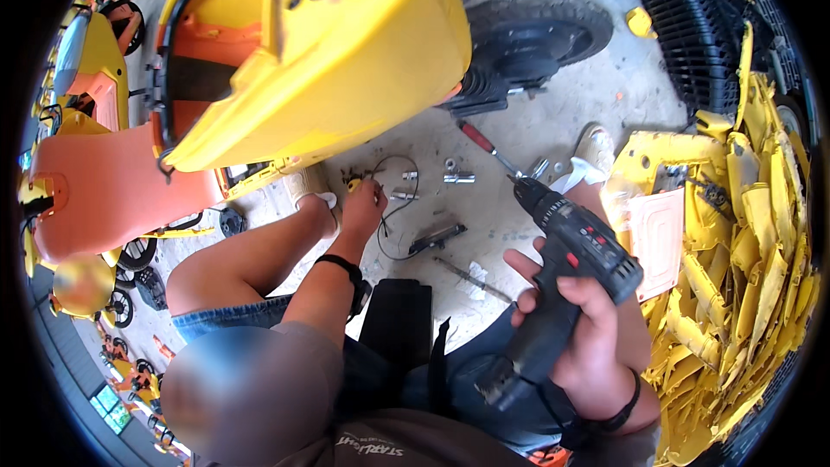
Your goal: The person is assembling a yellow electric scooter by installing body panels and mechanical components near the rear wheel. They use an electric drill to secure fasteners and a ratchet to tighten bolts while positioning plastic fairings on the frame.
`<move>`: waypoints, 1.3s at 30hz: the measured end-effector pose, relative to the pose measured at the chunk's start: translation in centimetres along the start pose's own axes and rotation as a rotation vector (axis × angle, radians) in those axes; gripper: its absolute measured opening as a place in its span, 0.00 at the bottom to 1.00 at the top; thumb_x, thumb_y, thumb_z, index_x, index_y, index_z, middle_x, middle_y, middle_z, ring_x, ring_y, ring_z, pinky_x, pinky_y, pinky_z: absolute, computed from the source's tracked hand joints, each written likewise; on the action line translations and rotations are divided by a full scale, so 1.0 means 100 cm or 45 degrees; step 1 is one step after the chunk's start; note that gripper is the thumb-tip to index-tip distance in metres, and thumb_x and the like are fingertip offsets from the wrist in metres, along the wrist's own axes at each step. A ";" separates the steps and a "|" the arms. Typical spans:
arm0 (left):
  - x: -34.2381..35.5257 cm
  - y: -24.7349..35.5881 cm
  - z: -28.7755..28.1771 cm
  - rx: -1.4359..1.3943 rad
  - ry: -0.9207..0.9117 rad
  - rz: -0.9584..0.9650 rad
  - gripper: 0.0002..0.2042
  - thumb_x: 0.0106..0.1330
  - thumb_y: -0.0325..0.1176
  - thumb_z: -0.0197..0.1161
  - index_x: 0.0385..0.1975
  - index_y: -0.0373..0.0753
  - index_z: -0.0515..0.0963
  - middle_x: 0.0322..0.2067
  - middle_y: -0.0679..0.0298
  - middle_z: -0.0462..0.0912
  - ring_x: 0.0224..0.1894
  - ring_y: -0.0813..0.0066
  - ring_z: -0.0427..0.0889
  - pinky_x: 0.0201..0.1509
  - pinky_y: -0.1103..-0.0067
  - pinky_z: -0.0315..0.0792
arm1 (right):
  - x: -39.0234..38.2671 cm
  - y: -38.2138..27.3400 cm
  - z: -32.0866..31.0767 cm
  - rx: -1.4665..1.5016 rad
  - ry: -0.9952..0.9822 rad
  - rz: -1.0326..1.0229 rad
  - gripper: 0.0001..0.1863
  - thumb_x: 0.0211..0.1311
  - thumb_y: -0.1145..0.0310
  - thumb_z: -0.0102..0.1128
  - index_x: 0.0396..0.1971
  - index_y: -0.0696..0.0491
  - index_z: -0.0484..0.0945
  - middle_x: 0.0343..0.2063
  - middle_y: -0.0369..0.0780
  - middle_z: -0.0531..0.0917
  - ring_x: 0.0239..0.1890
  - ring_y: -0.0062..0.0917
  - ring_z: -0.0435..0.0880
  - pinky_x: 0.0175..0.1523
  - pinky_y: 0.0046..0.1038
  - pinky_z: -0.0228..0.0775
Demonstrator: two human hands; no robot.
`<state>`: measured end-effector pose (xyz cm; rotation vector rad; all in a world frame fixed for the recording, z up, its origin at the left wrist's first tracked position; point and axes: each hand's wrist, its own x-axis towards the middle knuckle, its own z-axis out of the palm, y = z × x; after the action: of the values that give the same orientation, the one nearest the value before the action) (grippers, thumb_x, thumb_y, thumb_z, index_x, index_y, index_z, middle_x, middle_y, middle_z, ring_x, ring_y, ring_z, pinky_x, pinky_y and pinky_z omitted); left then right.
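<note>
My right hand (590, 329) is wrapped round the grip of a black cordless drill (588, 246) with red marks, its chuck tilted up and to the left. My left hand (365, 203) reaches down to the concrete floor, fingers closed at a small yellow and dark item whose kind I cannot make out. Beside it, a thin black cable (417, 190) curls in a loop. Several metal sockets (459, 178) lie to its right. A screwdriver (478, 137) with a red handle rests farther off, and a black bar-shaped part (437, 238) lies nearer to me.
Above my left arm stands a yellow scooter body (354, 69), its black-tyred wheel (553, 26) to the right. A pink-orange seat (130, 182) is at the left. Yellow plastic panels (743, 277) pile up on the right, beneath a black crate (666, 22). Other scooters line the left rim.
</note>
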<state>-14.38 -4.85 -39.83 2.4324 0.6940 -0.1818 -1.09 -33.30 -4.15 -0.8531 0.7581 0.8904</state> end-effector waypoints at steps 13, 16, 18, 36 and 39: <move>-0.067 0.257 -0.288 -0.498 0.626 1.223 0.15 0.55 0.23 0.67 0.39 0.40 0.70 0.40 0.60 0.82 0.41 0.60 0.81 0.47 0.69 0.72 | 0.030 -0.022 0.024 0.109 -0.269 -0.344 0.22 0.57 0.66 0.54 0.51 0.55 0.66 0.55 0.50 0.77 0.34 0.27 0.80 0.46 0.34 0.77; -0.089 0.259 -0.320 -0.458 0.740 1.265 0.14 0.57 0.22 0.66 0.40 0.38 0.70 0.39 0.59 0.81 0.39 0.62 0.81 0.48 0.71 0.73 | 0.041 -0.014 0.020 0.087 -0.346 -0.321 0.22 0.55 0.67 0.54 0.50 0.55 0.67 0.57 0.50 0.76 0.34 0.28 0.80 0.45 0.34 0.77; -0.102 0.258 -0.331 -0.473 0.799 1.258 0.12 0.60 0.23 0.65 0.40 0.38 0.70 0.39 0.60 0.80 0.39 0.65 0.81 0.48 0.73 0.73 | 0.040 -0.007 0.020 0.058 -0.382 -0.349 0.26 0.53 0.68 0.54 0.55 0.54 0.67 0.59 0.51 0.74 0.34 0.28 0.80 0.45 0.34 0.76; -0.112 0.215 -0.306 -2.114 -0.572 0.608 0.24 0.63 0.39 0.68 0.58 0.41 0.71 0.52 0.65 0.73 0.56 0.71 0.72 0.61 0.71 0.66 | -0.017 0.097 0.047 0.031 -1.154 0.080 0.38 0.51 0.56 0.63 0.62 0.59 0.68 0.37 0.47 0.81 0.21 0.25 0.76 0.28 0.27 0.72; -0.102 0.207 -0.305 -1.609 -0.243 0.856 0.24 0.61 0.39 0.68 0.56 0.41 0.73 0.54 0.63 0.72 0.60 0.68 0.70 0.65 0.68 0.63 | -0.002 0.130 0.049 0.096 -1.366 0.380 0.38 0.48 0.52 0.62 0.61 0.55 0.71 0.35 0.46 0.81 0.19 0.24 0.74 0.27 0.24 0.69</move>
<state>-13.23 -5.74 -1.58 1.2651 -0.1547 0.2397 -11.62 -24.45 -5.65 -0.1043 -0.0378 1.3842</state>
